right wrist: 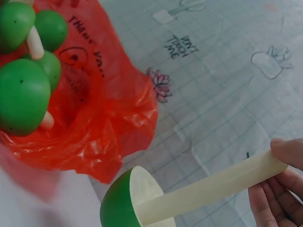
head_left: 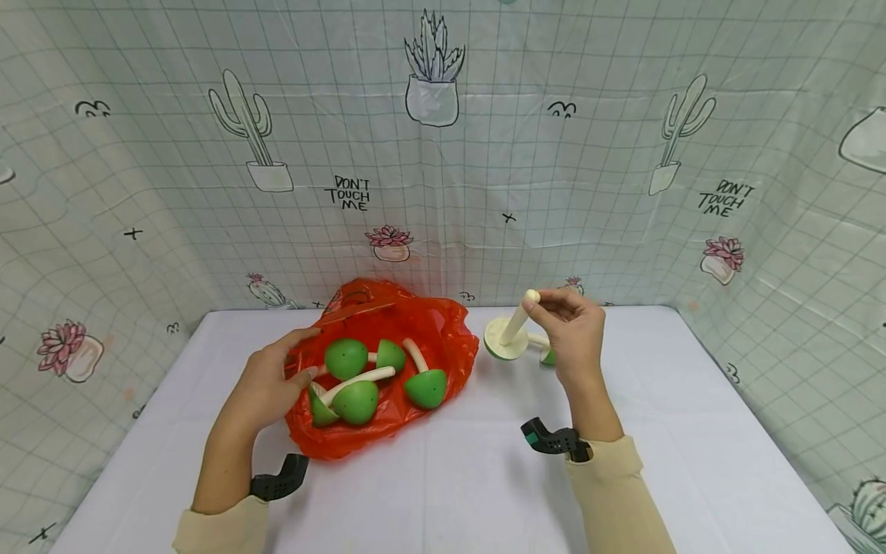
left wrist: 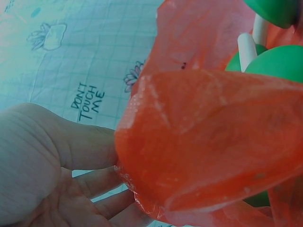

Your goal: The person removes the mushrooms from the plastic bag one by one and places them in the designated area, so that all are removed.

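A red plastic bag point(head_left: 388, 431) lies with its mouth spread wide, several green-capped toy mushrooms point(head_left: 356, 402) with cream stems inside. My left hand point(head_left: 266, 385) pinches the bag's left edge between thumb and fingers, and the film point(left wrist: 199, 142) bulges away from the fingertips in the left wrist view. To the right of the bag, my right hand point(head_left: 571, 327) grips one toy mushroom point(head_left: 506, 340) by the end of its stem. Its cap hangs down and to the left, the flat cream underside point(right wrist: 147, 189) showing in the right wrist view.
Another green-capped toy mushroom point(head_left: 547, 355) lies on the white table point(head_left: 443, 492) behind my right hand, which partly hides it. A printed cloth backdrop point(head_left: 443, 192) rises behind the table and along both sides.
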`<state>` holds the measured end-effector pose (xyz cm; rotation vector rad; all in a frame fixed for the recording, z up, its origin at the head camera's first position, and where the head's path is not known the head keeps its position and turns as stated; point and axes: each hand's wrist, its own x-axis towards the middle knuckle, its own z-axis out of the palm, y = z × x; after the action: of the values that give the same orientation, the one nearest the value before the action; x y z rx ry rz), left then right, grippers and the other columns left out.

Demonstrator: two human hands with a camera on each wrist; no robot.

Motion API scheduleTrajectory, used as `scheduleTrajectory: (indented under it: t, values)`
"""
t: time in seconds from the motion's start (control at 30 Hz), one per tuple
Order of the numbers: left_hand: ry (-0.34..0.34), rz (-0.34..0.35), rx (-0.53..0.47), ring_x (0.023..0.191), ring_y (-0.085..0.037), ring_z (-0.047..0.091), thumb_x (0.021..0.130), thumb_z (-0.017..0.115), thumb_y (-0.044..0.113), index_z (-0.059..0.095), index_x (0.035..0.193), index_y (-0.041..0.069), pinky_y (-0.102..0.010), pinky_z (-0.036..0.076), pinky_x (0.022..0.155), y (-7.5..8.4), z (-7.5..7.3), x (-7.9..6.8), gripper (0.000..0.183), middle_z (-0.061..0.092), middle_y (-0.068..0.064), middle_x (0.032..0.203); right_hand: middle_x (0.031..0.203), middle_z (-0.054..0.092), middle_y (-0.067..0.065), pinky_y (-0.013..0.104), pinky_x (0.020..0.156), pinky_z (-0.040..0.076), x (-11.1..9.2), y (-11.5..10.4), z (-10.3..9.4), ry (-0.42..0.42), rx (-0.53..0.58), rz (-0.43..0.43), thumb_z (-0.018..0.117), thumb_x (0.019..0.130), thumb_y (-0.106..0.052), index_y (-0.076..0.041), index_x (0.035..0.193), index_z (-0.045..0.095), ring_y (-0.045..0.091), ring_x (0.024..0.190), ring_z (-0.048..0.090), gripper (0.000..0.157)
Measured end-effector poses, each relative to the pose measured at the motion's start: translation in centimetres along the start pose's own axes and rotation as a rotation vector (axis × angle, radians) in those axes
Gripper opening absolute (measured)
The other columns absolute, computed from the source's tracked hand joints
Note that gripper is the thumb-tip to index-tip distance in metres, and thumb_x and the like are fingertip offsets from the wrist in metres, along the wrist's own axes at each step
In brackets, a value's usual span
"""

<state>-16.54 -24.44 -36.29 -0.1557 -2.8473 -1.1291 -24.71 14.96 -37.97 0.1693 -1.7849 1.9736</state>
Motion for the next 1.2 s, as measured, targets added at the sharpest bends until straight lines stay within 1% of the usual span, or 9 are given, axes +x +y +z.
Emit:
scheduleTrajectory:
  t: [0.13, 0.2, 0.3, 0.5, 0.67, 0.77, 0.93, 1.1, 1.2]
  values:
    - [0.000, -0.005, -0.002, 0.133, -0.051, 0.051, 0.100, 0.065, -0.001, 0.048, 0.154, 0.002, -0.064, 0.055, 0.096, -0.1, 0.0, 0.0, 0.058, 0.051, -0.031, 0.151, 0.093, 0.071, -0.002, 0.022, 0.083, 0.058, 0.1, 1.0, -0.1, 0.004, -0.048, 0.065, 0.083, 0.089, 0.000, 0.013, 0.107, 0.072, 0.015, 0.090, 0.068, 0.025]
    - [-0.001, -0.007, -0.004, 0.133, -0.051, 0.051, 0.100, 0.065, -0.001, 0.047, 0.155, 0.002, -0.064, 0.054, 0.097, 0.0, 0.0, 0.0, 0.058, 0.050, -0.030, 0.151, 0.091, 0.072, -0.004, 0.022, 0.081, 0.057, 0.1, 1.4, 0.0, 0.007, -0.067, 0.094, 0.083, 0.089, -0.003, 0.012, 0.108, 0.072, 0.014, 0.089, 0.068, 0.026]
    - [0.000, -0.008, -0.002, 0.133, -0.051, 0.052, 0.100, 0.065, -0.001, 0.047, 0.155, 0.002, -0.064, 0.054, 0.097, 0.1, -0.1, 0.0, 0.058, 0.050, -0.031, 0.151, 0.091, 0.073, -0.005, 0.021, 0.077, 0.057, 0.2, 2.0, 0.1, 0.006, -0.072, 0.115, 0.083, 0.089, -0.004, 0.011, 0.108, 0.072, 0.013, 0.088, 0.069, 0.027]
    - [-0.004, -0.011, -0.007, 0.133, -0.051, 0.052, 0.100, 0.065, 0.000, 0.047, 0.155, 0.003, -0.064, 0.055, 0.096, 0.1, -0.1, 0.1, 0.057, 0.050, -0.030, 0.151, 0.093, 0.073, -0.003, 0.019, 0.075, 0.057, 0.0, 3.2, 0.5, -0.001, -0.102, 0.161, 0.084, 0.090, -0.007, 0.009, 0.108, 0.073, 0.013, 0.089, 0.069, 0.027]
    - [-0.005, -0.019, -0.011, 0.135, -0.050, 0.050, 0.101, 0.065, 0.001, 0.047, 0.155, 0.004, -0.067, 0.052, 0.100, 0.0, 0.0, 0.0, 0.058, 0.050, -0.029, 0.152, 0.095, 0.073, 0.001, 0.018, 0.076, 0.057, -0.1, 3.9, 0.6, -0.004, -0.135, 0.208, 0.084, 0.090, -0.008, 0.009, 0.109, 0.073, 0.012, 0.089, 0.069, 0.027]
    - [0.001, -0.012, -0.013, 0.135, -0.050, 0.050, 0.100, 0.065, 0.001, 0.047, 0.155, 0.003, -0.067, 0.051, 0.101, -0.1, 0.1, 0.0, 0.058, 0.050, -0.029, 0.152, 0.097, 0.073, 0.002, 0.020, 0.077, 0.057, -0.1, 4.0, 0.4, -0.008, -0.140, 0.222, 0.083, 0.091, -0.010, 0.008, 0.110, 0.073, 0.011, 0.089, 0.069, 0.028]
    - [0.000, -0.008, -0.025, 0.132, -0.050, 0.052, 0.100, 0.065, 0.000, 0.047, 0.154, 0.002, -0.064, 0.055, 0.097, -0.1, 0.1, 0.0, 0.057, 0.051, -0.030, 0.151, 0.100, 0.072, 0.004, 0.023, 0.080, 0.059, 0.1, 3.9, -0.2, -0.026, -0.160, 0.229, 0.082, 0.093, -0.012, 0.006, 0.113, 0.072, 0.010, 0.090, 0.069, 0.029]
    - [-0.004, -0.011, -0.027, 0.132, -0.051, 0.052, 0.100, 0.066, 0.000, 0.047, 0.155, 0.002, -0.063, 0.056, 0.095, -0.2, 0.1, -0.1, 0.058, 0.051, -0.030, 0.151, 0.110, 0.070, 0.010, 0.018, 0.082, 0.058, 0.5, 3.7, -1.3, -0.074, -0.218, 0.220, 0.078, 0.095, -0.008, 0.007, 0.125, 0.067, 0.009, 0.093, 0.068, 0.035]
    - [-0.004, -0.011, -0.025, 0.132, -0.051, 0.052, 0.100, 0.066, 0.000, 0.047, 0.155, 0.002, -0.063, 0.056, 0.095, -0.2, 0.2, -0.1, 0.058, 0.051, -0.030, 0.150, 0.115, 0.069, 0.016, 0.016, 0.082, 0.057, 0.7, 3.5, -2.1, -0.104, -0.275, 0.212, 0.077, 0.096, -0.007, 0.006, 0.127, 0.066, 0.008, 0.094, 0.067, 0.036]
